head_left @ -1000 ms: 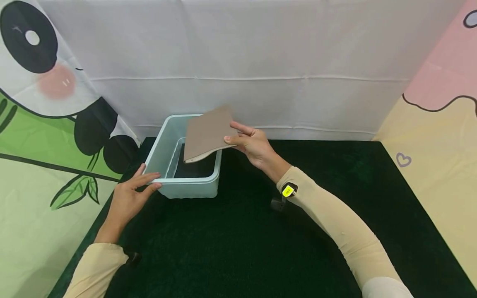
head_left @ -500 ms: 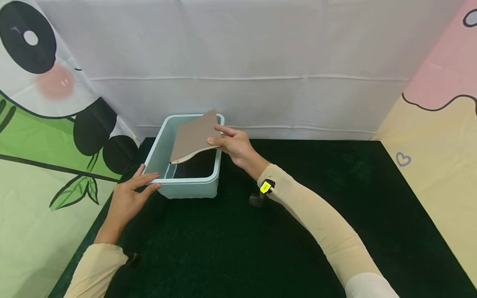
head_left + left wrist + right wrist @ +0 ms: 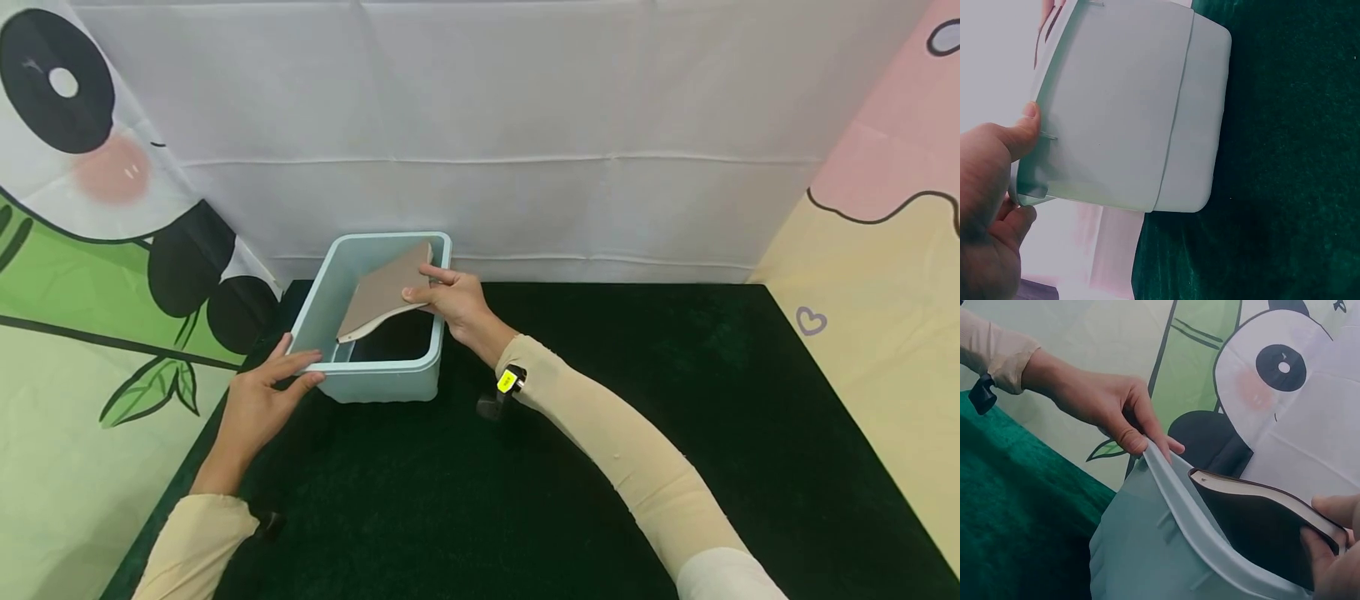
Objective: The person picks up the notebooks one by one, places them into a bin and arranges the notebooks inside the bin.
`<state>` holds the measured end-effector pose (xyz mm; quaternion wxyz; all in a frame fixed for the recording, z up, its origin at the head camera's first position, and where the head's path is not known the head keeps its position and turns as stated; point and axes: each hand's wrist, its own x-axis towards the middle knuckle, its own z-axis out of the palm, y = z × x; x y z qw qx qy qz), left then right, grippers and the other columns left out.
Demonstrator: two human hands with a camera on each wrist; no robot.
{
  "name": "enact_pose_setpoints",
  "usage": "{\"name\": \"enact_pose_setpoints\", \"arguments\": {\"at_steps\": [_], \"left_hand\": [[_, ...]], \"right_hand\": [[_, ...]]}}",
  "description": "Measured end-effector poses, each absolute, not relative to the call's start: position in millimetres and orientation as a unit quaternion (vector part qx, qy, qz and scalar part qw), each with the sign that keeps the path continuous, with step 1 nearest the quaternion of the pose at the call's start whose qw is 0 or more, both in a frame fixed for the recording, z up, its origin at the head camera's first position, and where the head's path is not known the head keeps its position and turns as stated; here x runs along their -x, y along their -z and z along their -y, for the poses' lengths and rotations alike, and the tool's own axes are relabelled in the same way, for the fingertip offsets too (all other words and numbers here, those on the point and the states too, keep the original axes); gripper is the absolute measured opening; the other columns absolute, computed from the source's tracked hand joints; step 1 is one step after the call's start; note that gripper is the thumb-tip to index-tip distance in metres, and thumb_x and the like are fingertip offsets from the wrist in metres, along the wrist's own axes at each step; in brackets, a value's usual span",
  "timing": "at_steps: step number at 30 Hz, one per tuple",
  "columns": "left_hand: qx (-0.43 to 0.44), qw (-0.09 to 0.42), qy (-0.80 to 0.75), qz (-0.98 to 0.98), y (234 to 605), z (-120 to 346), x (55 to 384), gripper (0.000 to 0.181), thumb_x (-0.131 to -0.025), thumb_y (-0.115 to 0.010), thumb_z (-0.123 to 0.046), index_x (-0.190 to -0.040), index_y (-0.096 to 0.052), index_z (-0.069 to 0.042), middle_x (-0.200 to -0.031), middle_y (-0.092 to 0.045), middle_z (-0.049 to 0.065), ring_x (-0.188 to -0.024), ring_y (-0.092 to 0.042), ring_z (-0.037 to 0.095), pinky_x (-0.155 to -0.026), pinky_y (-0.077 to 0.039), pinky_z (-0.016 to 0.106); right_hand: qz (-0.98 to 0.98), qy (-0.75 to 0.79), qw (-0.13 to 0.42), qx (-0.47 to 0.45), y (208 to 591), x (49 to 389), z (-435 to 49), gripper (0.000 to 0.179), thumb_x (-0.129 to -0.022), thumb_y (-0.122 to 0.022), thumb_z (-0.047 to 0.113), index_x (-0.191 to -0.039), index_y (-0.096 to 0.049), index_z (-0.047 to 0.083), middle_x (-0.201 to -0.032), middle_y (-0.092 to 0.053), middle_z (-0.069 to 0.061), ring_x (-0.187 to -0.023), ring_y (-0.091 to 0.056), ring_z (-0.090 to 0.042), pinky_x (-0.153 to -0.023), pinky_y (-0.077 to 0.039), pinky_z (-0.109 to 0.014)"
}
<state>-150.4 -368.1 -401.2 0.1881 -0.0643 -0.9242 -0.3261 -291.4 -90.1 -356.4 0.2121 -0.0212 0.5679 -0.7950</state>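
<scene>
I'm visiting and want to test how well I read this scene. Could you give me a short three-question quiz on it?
1. True or false: the right hand holds the flat brown notebook tilted over the pale blue plastic bin.
2. What does the left hand grip? A) the bin's near-left rim B) the notebook
3. What colour is the mat under the bin?

Key: 1 true; 2 A; 3 dark green.

Left hand (image 3: 988, 206) on pale bin (image 3: 1129, 106) rim
</scene>
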Motion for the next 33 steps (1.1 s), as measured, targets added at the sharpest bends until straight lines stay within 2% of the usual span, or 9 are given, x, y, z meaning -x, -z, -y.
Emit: {"name": "enact_pose_setpoints", "arguments": {"at_steps": [3,9,17,21,26,29,30,33], "left_hand": [[0.061,0.185,0.324,0.926,402,369,150,0.032,-0.094,-0.076,-0.02,-0.123,-0.074,-0.007,-0.143,-0.057,0.021,-0.139,-0.047,0.047,-0.096,-0.043,0.07],[0.056,0.178,0.328,0.926,403,369,149,0.032,-0.094,-0.076,-0.021,-0.124,-0.074,-0.009,-0.148,-0.053,0.021,-0.138,-0.047,0.048,-0.096,-0.042,0.071],[0.053,0.175,0.333,0.925,404,368,149,0.033,-0.095,-0.076,-0.022,-0.124,-0.074,-0.008,-0.149,-0.051,0.021,-0.138,-0.046,0.05,-0.097,-0.042,0.071],[0.053,0.175,0.333,0.925,404,367,149,0.033,-0.095,-0.075,-0.024,-0.124,-0.074,-0.008,-0.148,-0.053,0.02,-0.14,-0.045,0.048,-0.098,-0.041,0.071],[0.056,0.181,0.334,0.923,404,367,150,0.032,-0.095,-0.075,-0.023,-0.124,-0.074,-0.009,-0.147,-0.054,0.02,-0.141,-0.044,0.046,-0.099,-0.041,0.07],[0.06,0.184,0.332,0.923,403,367,150,0.032,-0.095,-0.076,-0.021,-0.124,-0.074,-0.009,-0.146,-0.055,0.02,-0.141,-0.045,0.045,-0.097,-0.042,0.07],[0.061,0.185,0.33,0.923,402,367,150,0.032,-0.095,-0.076,-0.021,-0.124,-0.074,-0.01,-0.145,-0.056,0.02,-0.141,-0.045,0.044,-0.097,-0.042,0.069],[0.06,0.187,0.321,0.927,402,367,150,0.032,-0.095,-0.075,-0.023,-0.125,-0.074,-0.012,-0.146,-0.056,0.018,-0.14,-0.047,0.042,-0.105,-0.048,0.04]], "right_hand": [[-0.575,0.792,0.206,0.014,359,292,94,0.057,-0.085,-0.081,-0.001,-0.139,-0.063,0.007,-0.118,-0.071,-0.013,-0.102,-0.073,-0.021,-0.09,-0.056,-0.03],[-0.579,0.791,0.2,0.01,359,291,103,0.058,-0.084,-0.082,-0.001,-0.138,-0.063,0.004,-0.124,-0.07,-0.016,-0.102,-0.074,-0.024,-0.099,-0.053,-0.04],[-0.621,0.762,0.183,0.001,357,288,110,0.047,-0.083,-0.085,0.005,-0.128,-0.071,0.01,-0.108,-0.076,-0.008,-0.094,-0.076,-0.02,-0.088,-0.057,-0.034],[-0.633,0.754,0.177,-0.004,356,285,112,0.044,-0.084,-0.084,0.006,-0.126,-0.072,0.008,-0.114,-0.074,-0.01,-0.096,-0.076,-0.021,-0.091,-0.056,-0.037],[-0.632,0.746,0.21,0.005,354,285,111,0.049,-0.088,-0.081,0.006,-0.133,-0.065,0.002,-0.12,-0.071,-0.015,-0.103,-0.075,-0.025,-0.091,-0.057,-0.035],[-0.637,0.734,0.233,0.022,352,283,106,0.051,-0.088,-0.081,0.009,-0.136,-0.063,0.004,-0.121,-0.072,-0.014,-0.11,-0.073,-0.028,-0.098,-0.053,-0.039],[-0.641,0.73,0.236,0.03,351,282,105,0.051,-0.089,-0.081,0.009,-0.136,-0.063,0.005,-0.121,-0.072,-0.014,-0.111,-0.072,-0.029,-0.1,-0.052,-0.039],[-0.638,0.73,0.24,0.052,347,280,99,0.049,-0.09,-0.08,0.01,-0.136,-0.063,0.005,-0.126,-0.071,-0.014,-0.114,-0.071,-0.03,-0.102,-0.05,-0.04]]}}
